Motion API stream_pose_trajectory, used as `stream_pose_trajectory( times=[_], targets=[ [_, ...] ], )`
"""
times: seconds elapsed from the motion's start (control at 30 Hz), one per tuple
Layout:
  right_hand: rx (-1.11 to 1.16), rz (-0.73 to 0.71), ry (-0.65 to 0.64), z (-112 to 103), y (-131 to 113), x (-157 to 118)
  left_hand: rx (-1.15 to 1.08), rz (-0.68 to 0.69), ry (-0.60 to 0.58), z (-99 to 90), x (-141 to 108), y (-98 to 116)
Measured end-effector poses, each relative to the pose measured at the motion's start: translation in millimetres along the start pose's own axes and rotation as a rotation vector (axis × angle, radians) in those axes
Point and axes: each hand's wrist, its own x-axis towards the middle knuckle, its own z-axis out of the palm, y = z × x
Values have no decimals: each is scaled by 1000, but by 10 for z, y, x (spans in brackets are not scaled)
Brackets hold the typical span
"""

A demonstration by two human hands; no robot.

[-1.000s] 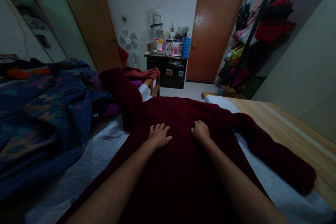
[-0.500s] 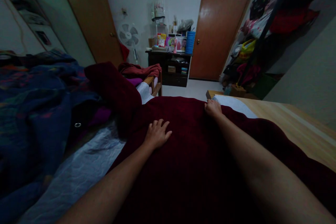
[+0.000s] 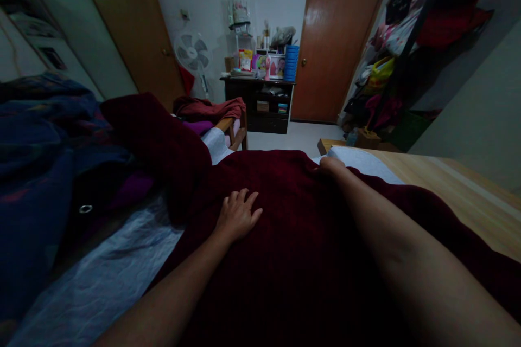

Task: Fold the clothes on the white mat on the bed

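A dark red cloth is spread in front of me and reaches over the wooden board at the right. My left hand lies on its middle, palm down with the fingers apart. At the cloth's far right edge, my right hand has its fingers closed on the fabric; the fingertips are partly hidden. A folded part of dark red cloth rises at the left, over a pale quilted sheet.
Blue patterned fabric is heaped at the left. A wooden board runs along the right side. Further off are a wooden rail with clothes, a white fan, a dark cabinet and hanging bags.
The whole view has shifted slightly. My right hand has turned and its fingers now curl down at the cloth's edge. My left hand still lies spread on the cloth.
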Motion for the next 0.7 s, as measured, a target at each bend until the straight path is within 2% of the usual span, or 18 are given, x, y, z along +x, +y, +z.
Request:
stream_pose_trajectory(
  times=[0.1, 0.27, 0.37, 0.5, 0.57, 0.7],
  targets=[
    [-72, -31, -57, 17, 4, -67, -5, -3, 3, -13, -2, 2],
    [-99, -94, 16, 17, -2, -166, -20, -3, 2, -26, -7, 6],
    [-103, -116, 108, -49, -12, -160, -32, -13, 11, -20, -6, 15],
    [-103, -82, 389, -126, -16, -129, -24, -52, 86, -17, -13, 33],
    [-101, -53, 488, -112, -25, -128, -14, -62, 117, -11, -21, 37],
    [-79, -21, 468, 17, -54, -124, 8, -81, 118, 21, -32, 32]
  ],
)
